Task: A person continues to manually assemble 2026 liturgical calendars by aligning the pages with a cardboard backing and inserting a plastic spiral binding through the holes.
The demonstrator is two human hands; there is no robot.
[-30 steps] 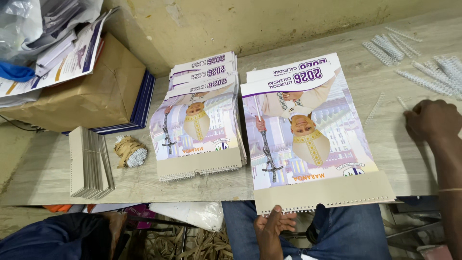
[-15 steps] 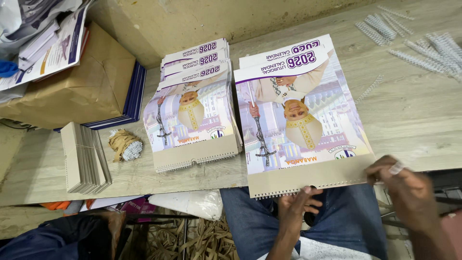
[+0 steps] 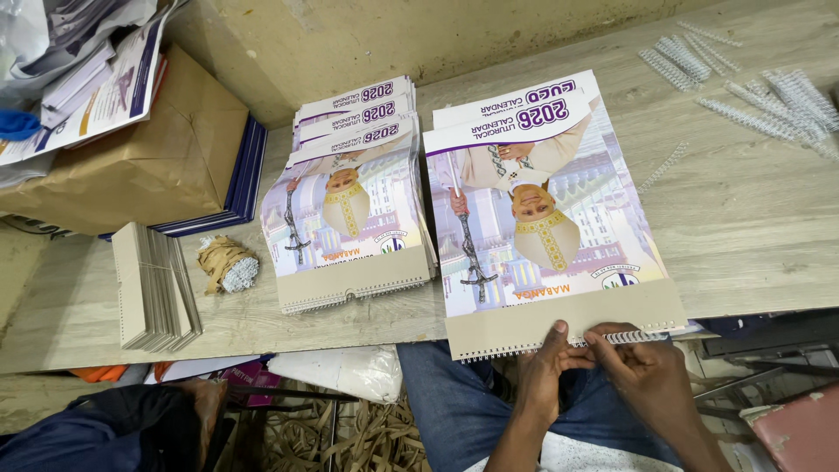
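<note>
A printed wall calendar with a brown card backing lies on the wooden table, its punched bottom edge hanging over the front. My left hand pinches that edge near the middle. My right hand holds a white wire binding coil against the punched holes on the right part of the edge. A second stack of the same calendars lies just to the left.
Several loose white binding coils are scattered at the far right. A stack of brown cards and a small wrapped bundle sit at the left, beside a brown paper parcel. A person's arm shows below the table, lower left.
My right hand came back from the coils at the right with one coil and joined my left hand at the calendar's bottom edge. The view shifted slightly.
</note>
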